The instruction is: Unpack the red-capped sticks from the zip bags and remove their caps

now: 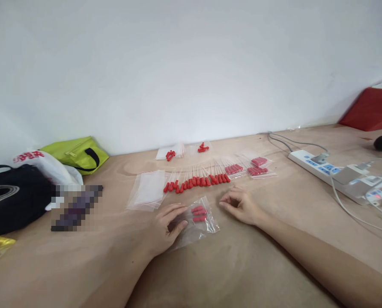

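Several droppers with red rubber bulbs lie inside a clear zip bag in front of me. My left hand is at the bag's left side, thumb and fingers bent around the plastic. To the bag's right, apart from it, my right hand rests on the table with curled fingers; thumb and forefinger nearly meet, and I see nothing between them. Beyond the hands is a row of loose droppers, bulbs towards me. Flat zip bags lie left of the row.
Filled bags of droppers lie to the right of the row; more red bulbs are near the wall. A white power strip with cables is at right. A black bag and a green pouch stand at left.
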